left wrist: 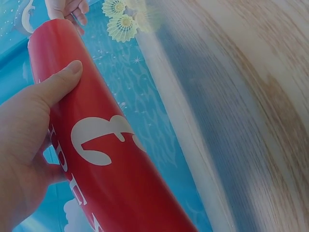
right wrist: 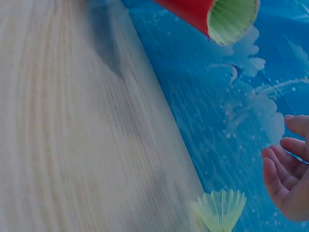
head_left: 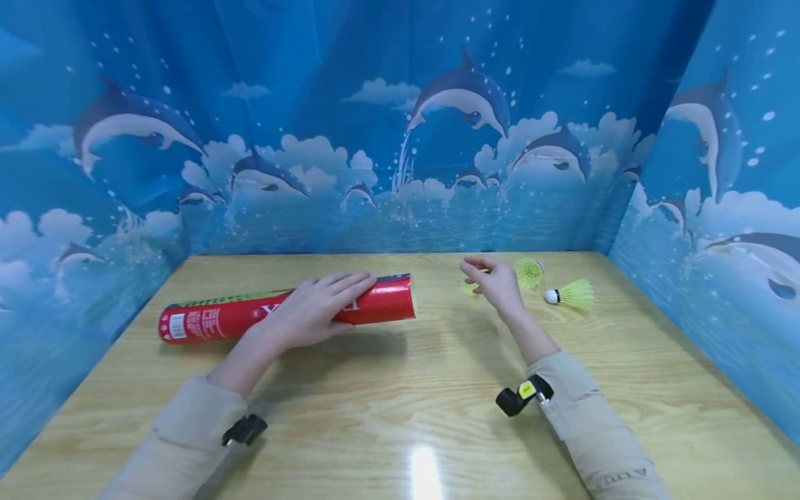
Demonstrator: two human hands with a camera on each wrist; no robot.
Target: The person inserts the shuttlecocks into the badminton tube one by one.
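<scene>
My left hand (head_left: 315,309) grips a red shuttlecock tube (head_left: 384,298) around its body, its open end facing right. White lettering runs along the tube (left wrist: 104,145) in the left wrist view. Inside the open mouth, the right wrist view shows a pale yellow-green ribbed skirt (right wrist: 231,21). To the right, my right hand (head_left: 496,285) hovers with loosely bent fingers and holds nothing. One yellow shuttlecock (head_left: 469,287) is partly hidden behind it. Just beyond are a second shuttlecock (head_left: 528,274) and a third shuttlecock (head_left: 575,295) lying with its white cork toward the hand.
A wooden table (head_left: 375,417) spreads beneath both arms. Blue curtains (head_left: 350,139) printed with dolphins enclose its back and sides. Shadows of the tube and the arms fall on the tabletop.
</scene>
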